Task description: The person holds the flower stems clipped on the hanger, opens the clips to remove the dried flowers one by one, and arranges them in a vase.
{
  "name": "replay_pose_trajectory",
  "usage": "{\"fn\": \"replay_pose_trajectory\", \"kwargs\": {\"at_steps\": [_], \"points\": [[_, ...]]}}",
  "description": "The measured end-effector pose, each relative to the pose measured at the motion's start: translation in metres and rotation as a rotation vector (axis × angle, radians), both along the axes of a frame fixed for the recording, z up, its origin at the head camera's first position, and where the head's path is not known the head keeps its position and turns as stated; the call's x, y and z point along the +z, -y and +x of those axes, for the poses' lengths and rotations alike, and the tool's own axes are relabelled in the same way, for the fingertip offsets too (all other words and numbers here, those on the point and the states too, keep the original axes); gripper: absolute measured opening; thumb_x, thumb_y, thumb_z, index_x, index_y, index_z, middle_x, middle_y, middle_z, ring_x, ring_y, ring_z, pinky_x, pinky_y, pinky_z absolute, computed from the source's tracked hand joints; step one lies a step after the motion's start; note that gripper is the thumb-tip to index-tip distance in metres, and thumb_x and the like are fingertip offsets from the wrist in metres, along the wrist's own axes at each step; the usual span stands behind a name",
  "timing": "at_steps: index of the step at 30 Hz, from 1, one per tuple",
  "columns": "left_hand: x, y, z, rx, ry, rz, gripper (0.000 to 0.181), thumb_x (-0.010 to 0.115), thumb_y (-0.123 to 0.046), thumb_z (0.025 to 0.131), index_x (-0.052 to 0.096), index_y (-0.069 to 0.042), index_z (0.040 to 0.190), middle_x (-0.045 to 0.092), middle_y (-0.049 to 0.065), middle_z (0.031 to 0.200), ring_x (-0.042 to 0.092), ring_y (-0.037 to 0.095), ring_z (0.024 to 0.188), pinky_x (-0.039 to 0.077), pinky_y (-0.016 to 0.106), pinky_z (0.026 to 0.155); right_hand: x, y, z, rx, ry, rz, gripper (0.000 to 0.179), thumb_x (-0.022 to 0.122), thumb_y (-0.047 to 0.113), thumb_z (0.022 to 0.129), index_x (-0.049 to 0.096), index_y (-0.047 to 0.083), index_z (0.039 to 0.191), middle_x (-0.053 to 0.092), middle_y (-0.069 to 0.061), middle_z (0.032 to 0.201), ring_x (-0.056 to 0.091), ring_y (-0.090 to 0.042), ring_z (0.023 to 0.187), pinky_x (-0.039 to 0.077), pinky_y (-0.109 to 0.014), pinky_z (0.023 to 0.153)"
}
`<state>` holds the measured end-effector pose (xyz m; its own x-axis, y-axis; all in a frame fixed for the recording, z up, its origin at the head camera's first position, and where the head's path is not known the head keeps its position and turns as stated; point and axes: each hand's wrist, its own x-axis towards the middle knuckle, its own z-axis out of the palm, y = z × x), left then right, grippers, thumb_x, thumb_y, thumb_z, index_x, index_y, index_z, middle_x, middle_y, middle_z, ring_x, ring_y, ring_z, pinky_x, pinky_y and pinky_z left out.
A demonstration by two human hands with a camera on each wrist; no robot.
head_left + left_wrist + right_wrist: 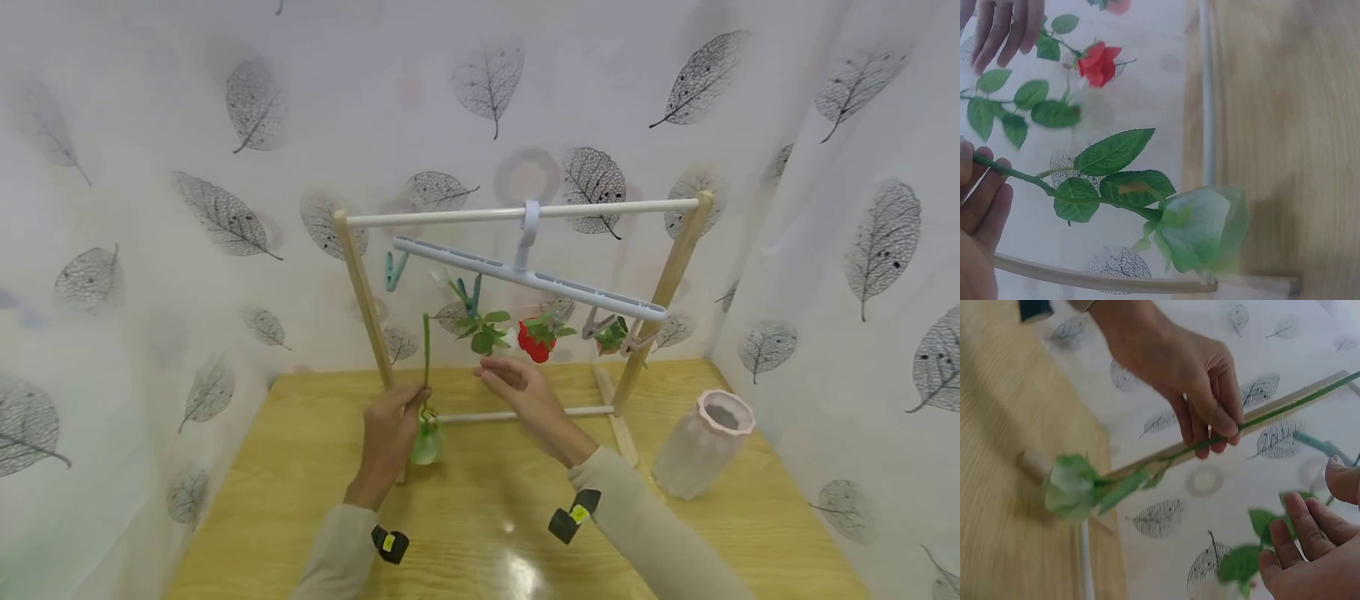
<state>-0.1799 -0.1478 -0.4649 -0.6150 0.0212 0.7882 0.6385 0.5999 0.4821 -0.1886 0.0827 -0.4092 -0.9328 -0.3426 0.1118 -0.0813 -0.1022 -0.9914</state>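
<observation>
My left hand [388, 429] pinches the green stem [427, 350] of an artificial white-green rose [1200, 231] between thumb and fingers. Its bloom hangs head down, with the stem pointing up. To the right, my right hand [528, 404] has its fingers extended and loosely bent, palm turned inward, with nothing in it. Those fingers are just below the green leaves [486, 335] of another flower, hung from a dark teal clip [469, 296]. Above both hands, a white clip hanger [457, 260] hangs tilted, its right end lower. An unoccupied light teal clip [393, 271] dangles at its left end.
A wooden rack with a white top rod [450, 217] bears the hanger. Also hanging are a red rose [537, 340] and, by grey clips [637, 340], another flower [611, 337]. A pinkish-white ribbed vase [693, 454] stands on the wooden table [480, 533] at right. Leaf-print curtains surround it.
</observation>
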Motion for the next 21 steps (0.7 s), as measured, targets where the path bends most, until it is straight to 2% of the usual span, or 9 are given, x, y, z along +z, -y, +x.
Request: {"fn": "replay_pose_trajectory", "kwargs": {"at_steps": [4, 11, 15, 18, 21], "points": [[-0.005, -0.004, 0.005, -0.040, 0.043, 0.012, 0.015, 0.079, 0.011, 0.080, 0.076, 0.004, 0.093, 0.075, 0.013, 0.087, 0.074, 0.025, 0.078, 0.062, 0.026, 0.072, -0.013, -0.019, 0.007, -0.065, 0.025, 0.030, 0.043, 0.066, 0.015, 0.100, 0.056, -0.002, 0.138, 0.062, -0.017, 0.136, 0.057, -0.028, 0.129, 0.046, -0.033, 0.109], [-0.007, -0.013, 0.013, -0.063, 0.124, -0.014, 0.014, 0.076, 0.010, 0.084, 0.076, 0.006, 0.097, 0.075, 0.014, 0.090, 0.074, 0.024, 0.080, 0.063, 0.031, 0.070, -0.033, -0.054, 0.018, -0.170, 0.010, 0.114, 0.040, 0.068, 0.016, 0.099, 0.059, 0.000, 0.135, 0.064, -0.014, 0.134, 0.062, -0.017, 0.120, 0.052, -0.029, 0.102], [-0.009, -0.018, 0.017, -0.058, 0.168, -0.060, 0.013, 0.075, 0.007, 0.086, 0.077, 0.004, 0.099, 0.075, 0.013, 0.092, 0.074, 0.024, 0.083, 0.063, 0.030, 0.072, -0.043, -0.071, 0.024, -0.216, -0.079, 0.190, 0.038, 0.068, 0.015, 0.099, 0.061, -0.003, 0.132, 0.065, -0.016, 0.130, 0.064, -0.017, 0.115, 0.053, -0.024, 0.097], [-0.012, -0.022, 0.018, -0.050, 0.191, -0.103, 0.013, 0.075, 0.005, 0.088, 0.077, 0.003, 0.100, 0.074, 0.012, 0.094, 0.074, 0.025, 0.085, 0.063, 0.031, 0.073, -0.050, -0.083, 0.027, -0.254, -0.148, 0.285, 0.037, 0.070, 0.018, 0.098, 0.064, -0.001, 0.129, 0.067, -0.015, 0.126, 0.064, -0.022, 0.114, 0.053, -0.025, 0.097], [-0.015, -0.026, 0.019, -0.047, 0.208, -0.140, 0.014, 0.074, 0.003, 0.089, 0.077, 0.001, 0.102, 0.074, 0.012, 0.093, 0.073, 0.025, 0.085, 0.063, 0.032, 0.072, -0.056, -0.092, 0.030, -0.279, -0.198, 0.368, 0.035, 0.071, 0.019, 0.097, 0.066, 0.001, 0.126, 0.068, -0.014, 0.123, 0.064, -0.026, 0.113, 0.053, -0.031, 0.099]]}}
